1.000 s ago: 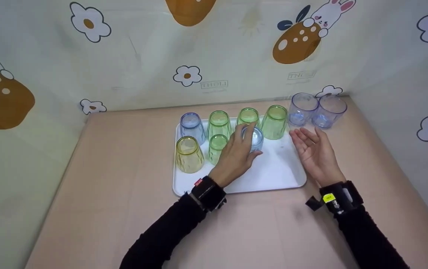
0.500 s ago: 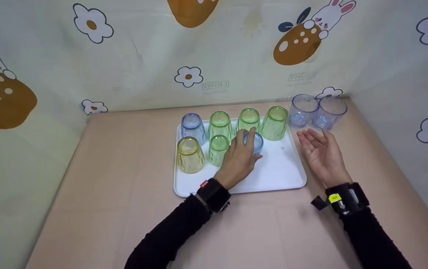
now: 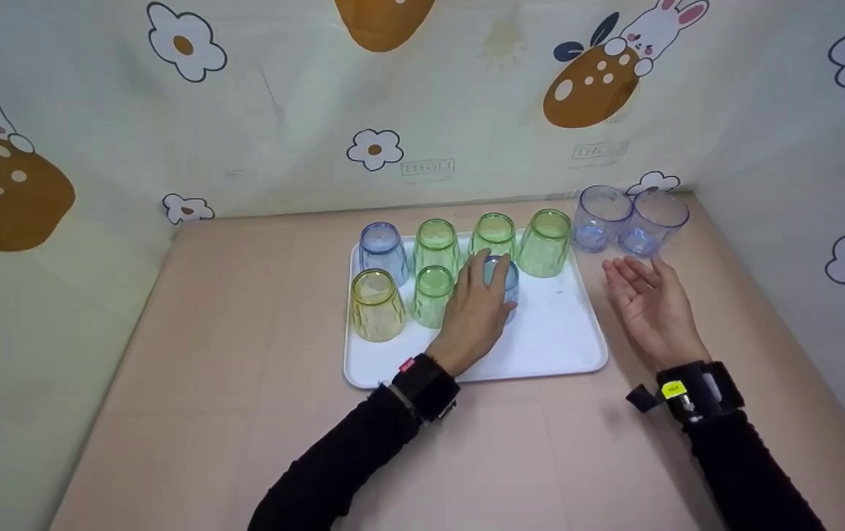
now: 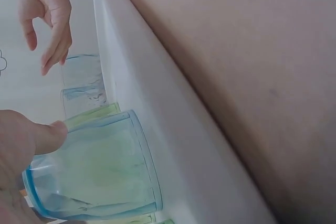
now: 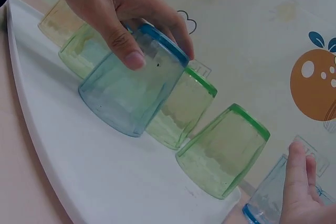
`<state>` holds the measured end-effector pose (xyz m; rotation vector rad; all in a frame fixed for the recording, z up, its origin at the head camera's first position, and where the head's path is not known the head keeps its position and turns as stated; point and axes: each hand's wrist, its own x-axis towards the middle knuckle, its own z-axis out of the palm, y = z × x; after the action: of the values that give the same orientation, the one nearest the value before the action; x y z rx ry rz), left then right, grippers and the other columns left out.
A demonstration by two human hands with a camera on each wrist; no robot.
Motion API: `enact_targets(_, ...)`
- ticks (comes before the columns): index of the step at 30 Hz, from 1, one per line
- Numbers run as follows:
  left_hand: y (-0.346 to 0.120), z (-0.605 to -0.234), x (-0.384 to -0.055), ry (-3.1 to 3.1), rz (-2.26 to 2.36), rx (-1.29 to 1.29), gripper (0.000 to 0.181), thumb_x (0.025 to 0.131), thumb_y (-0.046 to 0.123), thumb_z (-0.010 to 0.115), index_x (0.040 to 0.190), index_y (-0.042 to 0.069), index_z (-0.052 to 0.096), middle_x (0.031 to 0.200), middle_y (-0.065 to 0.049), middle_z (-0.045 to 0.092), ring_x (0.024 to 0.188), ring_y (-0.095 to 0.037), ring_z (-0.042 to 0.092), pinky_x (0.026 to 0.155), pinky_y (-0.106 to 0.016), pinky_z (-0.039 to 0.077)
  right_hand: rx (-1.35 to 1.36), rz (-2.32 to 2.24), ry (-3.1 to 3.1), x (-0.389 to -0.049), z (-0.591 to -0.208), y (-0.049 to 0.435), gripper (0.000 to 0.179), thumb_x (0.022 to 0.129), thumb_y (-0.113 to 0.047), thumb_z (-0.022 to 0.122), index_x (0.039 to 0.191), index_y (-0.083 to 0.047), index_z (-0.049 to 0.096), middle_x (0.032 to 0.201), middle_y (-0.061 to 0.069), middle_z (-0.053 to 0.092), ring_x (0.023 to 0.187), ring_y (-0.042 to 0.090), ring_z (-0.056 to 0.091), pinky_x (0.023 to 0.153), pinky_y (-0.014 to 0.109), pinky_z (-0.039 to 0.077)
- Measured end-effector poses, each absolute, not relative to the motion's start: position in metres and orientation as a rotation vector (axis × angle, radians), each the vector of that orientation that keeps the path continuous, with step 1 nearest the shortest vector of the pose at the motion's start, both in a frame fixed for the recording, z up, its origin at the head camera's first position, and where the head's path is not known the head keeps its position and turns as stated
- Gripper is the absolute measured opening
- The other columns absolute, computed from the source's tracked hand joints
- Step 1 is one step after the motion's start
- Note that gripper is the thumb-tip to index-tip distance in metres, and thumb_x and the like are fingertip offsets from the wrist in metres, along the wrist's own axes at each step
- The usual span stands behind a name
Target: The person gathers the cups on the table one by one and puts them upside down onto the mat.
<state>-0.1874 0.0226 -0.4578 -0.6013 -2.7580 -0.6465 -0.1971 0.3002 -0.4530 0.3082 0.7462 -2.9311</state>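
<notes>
My left hand (image 3: 473, 313) grips an upside-down blue glass (image 5: 134, 85) between thumb and fingers, near its base. The glass stands mouth down on the white tray (image 3: 548, 339), in the front row right of a green glass (image 3: 433, 295). In the head view my fingers cover part of it; in the left wrist view its side (image 4: 100, 166) shows large. My right hand (image 3: 655, 313) hovers just off the tray's right edge, palm turned up and inward, fingers extended, holding nothing.
Also upside down on the tray are a yellow glass (image 3: 378, 310), a blue-violet glass (image 3: 384, 254) and a back row of green glasses (image 3: 544, 247). Two clear bluish glasses (image 3: 603, 217) stand upright on the table (image 3: 245, 295) beyond the right hand. A patterned cloth (image 3: 282, 110) hangs behind.
The left hand has shifted slightly with the blue glass, which now stands more upright on the tray. My right hand has moved right, farther from the tray.
</notes>
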Motion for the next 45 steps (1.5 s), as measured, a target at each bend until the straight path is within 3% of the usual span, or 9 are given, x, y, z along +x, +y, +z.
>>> enact_targets(4, 0.019, -0.455, -0.186, -2.691, -0.608, -0.652, 0.057, 0.098, 0.025, 0.070, 0.147, 0.006, 0.047, 0.153, -0.021, 0.034, 0.143, -0.046, 0.027, 0.112, -0.049, 0.036, 0.332, -2.907, 0.811, -0.200, -0.453, 0.306, 0.036, 0.105, -0.012, 0.057, 0.133, 0.002, 0.040, 0.129, 0.018, 0.046, 0.121, 0.030, 0.056, 0.108, 0.032, 0.041)
enact_targets(7, 0.013, -0.451, -0.181, -2.593, -0.626, -0.733, 0.051, 0.098, 0.024, 0.068, 0.142, 0.004, 0.052, 0.150, -0.020, 0.039, 0.143, -0.046, 0.029, 0.119, -0.048, 0.022, 0.368, -2.882, 0.882, -0.203, -0.453, 0.312, 0.029, 0.103, -0.005, 0.057, 0.128, 0.004, 0.047, 0.129, 0.018, 0.050, 0.120, 0.029, 0.057, 0.108, 0.032, 0.042)
enact_targets(10, 0.003, -0.445, -0.173, -2.502, -0.683, -0.822, 0.046, 0.099, 0.022, 0.067, 0.138, 0.003, 0.055, 0.147, -0.018, 0.043, 0.143, -0.043, 0.031, 0.121, -0.045, 0.016, 0.371, -2.835, 1.020, -0.206, -0.453, 0.318, 0.025, 0.102, -0.003, 0.060, 0.124, 0.005, 0.054, 0.127, 0.018, 0.054, 0.120, 0.027, 0.057, 0.107, 0.033, 0.042)
enact_targets(17, -0.033, -0.434, -0.156, -2.466, -0.811, -0.961, 0.037, 0.102, 0.023, 0.063, 0.135, 0.008, 0.059, 0.145, -0.011, 0.051, 0.144, -0.032, 0.034, 0.119, -0.051, 0.022, 0.282, -2.799, 1.220, -0.210, -0.454, 0.332, 0.020, 0.101, 0.003, 0.059, 0.121, 0.004, 0.056, 0.122, 0.017, 0.057, 0.116, 0.026, 0.059, 0.109, 0.034, 0.040)
enact_targets(21, -0.054, -0.431, -0.152, -2.465, -0.868, -1.008, 0.034, 0.102, 0.022, 0.062, 0.134, 0.009, 0.060, 0.144, -0.010, 0.052, 0.145, -0.028, 0.034, 0.119, -0.049, 0.021, 0.298, -2.778, 1.357, -0.214, -0.455, 0.336, 0.029, 0.098, 0.005, 0.064, 0.123, 0.003, 0.051, 0.119, 0.016, 0.060, 0.112, 0.025, 0.061, 0.107, 0.035, 0.042)
enact_targets(28, -0.084, -0.420, -0.150, -2.405, -0.875, -1.002, 0.031, 0.102, 0.020, 0.063, 0.129, 0.006, 0.063, 0.141, -0.010, 0.054, 0.145, -0.027, 0.033, 0.120, -0.041, 0.019, 0.435, -2.718, 1.601, -0.227, -0.453, 0.346, 0.050, 0.094, 0.003, 0.069, 0.135, 0.000, 0.039, 0.121, 0.012, 0.046, 0.107, 0.019, 0.057, 0.104, 0.029, 0.044)
enact_targets(35, -0.107, -0.409, -0.162, -2.443, -0.828, -0.854, 0.032, 0.102, 0.021, 0.064, 0.130, 0.007, 0.062, 0.142, -0.011, 0.053, 0.144, -0.027, 0.034, 0.118, -0.040, 0.025, 0.715, -2.489, 2.021, -0.246, -0.453, 0.353, 0.052, 0.088, -0.006, 0.080, 0.128, -0.006, 0.048, 0.115, 0.007, 0.045, 0.100, 0.017, 0.057, 0.100, 0.030, 0.049)
enact_targets(39, -0.115, -0.408, -0.170, -2.455, -0.812, -0.796, 0.035, 0.102, 0.021, 0.064, 0.131, 0.003, 0.061, 0.142, -0.013, 0.053, 0.142, -0.031, 0.037, 0.118, -0.042, 0.027, 0.782, -2.331, 2.162, -0.255, -0.453, 0.355, 0.064, 0.087, -0.014, 0.082, 0.136, -0.012, 0.040, 0.119, 0.003, 0.042, 0.109, 0.021, 0.054, 0.103, 0.033, 0.047)
enact_targets(45, -0.121, -0.409, -0.179, -2.482, -0.793, -0.733, 0.039, 0.101, 0.022, 0.066, 0.133, 0.002, 0.059, 0.141, -0.013, 0.053, 0.138, -0.030, 0.041, 0.116, -0.040, 0.029, 0.683, -2.063, 2.405, -0.263, -0.457, 0.362, 0.097, 0.090, -0.029, 0.080, 0.159, -0.015, 0.014, 0.158, 0.014, 0.022, 0.140, 0.028, 0.032, 0.112, 0.037, 0.037)
